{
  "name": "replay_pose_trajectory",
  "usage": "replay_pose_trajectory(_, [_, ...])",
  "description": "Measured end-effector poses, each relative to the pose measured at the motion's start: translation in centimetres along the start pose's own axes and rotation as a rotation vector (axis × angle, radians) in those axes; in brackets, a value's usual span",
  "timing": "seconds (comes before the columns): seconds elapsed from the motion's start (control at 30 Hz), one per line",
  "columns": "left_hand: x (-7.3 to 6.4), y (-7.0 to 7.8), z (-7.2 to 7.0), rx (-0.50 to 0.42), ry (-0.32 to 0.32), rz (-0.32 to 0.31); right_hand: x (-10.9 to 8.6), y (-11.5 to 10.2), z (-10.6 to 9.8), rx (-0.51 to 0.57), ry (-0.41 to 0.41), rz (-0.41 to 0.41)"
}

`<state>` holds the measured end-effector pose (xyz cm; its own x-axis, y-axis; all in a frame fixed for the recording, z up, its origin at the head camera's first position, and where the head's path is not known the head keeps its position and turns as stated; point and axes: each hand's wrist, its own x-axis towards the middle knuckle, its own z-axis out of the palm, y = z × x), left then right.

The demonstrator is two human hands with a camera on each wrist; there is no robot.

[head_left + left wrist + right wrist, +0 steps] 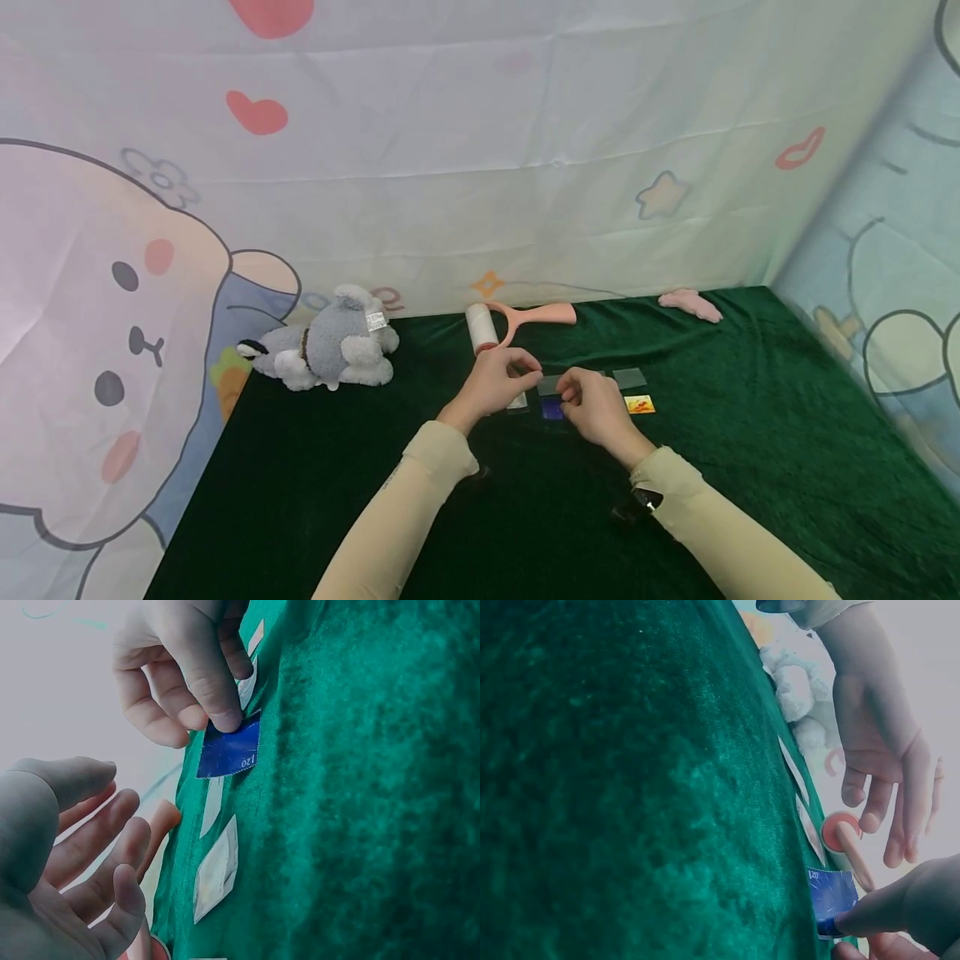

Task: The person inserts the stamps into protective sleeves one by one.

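In the head view my right hand is over the middle of the green cloth. Its thumb and fingers pinch the edge of a small blue card with white print; the card's face also shows in the right wrist view. To the left, my left hand hovers with loosely bent, spread fingers and holds nothing. Pale flat pieces lie in a row on the cloth beneath the hands. A yellow picture card lies right of my right hand, below a grey translucent rectangle.
Behind my left hand lie a white lint roller and its peach handle. A grey-and-white plush toy is at the back left. A pink fluffy thing lies by the back edge, before a printed fabric wall.
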<state>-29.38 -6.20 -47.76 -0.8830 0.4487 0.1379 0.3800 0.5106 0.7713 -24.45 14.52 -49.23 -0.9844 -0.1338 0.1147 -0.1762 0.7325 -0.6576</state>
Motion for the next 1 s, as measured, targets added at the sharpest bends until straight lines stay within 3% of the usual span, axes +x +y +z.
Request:
replay_pose_trajectory(0.33, [0.6, 0.2, 0.3, 0.002, -0.010, 0.004, 0.2, 1.0, -1.7, 0.165, -0.036, -0.034])
replay_pose_trajectory(0.53, [1.1, 0.5, 0.9, 0.054, -0.034, 0.014, -0.1, 1.7, -2.9, 0.275, -0.055, 0.018])
replay_pose_trajectory(1.0, [2.3, 1.0, 2.6, 0.207, -0.054, -0.063, -0.2, 3.0, -4.0, 0.333, -0.082, -0.008])
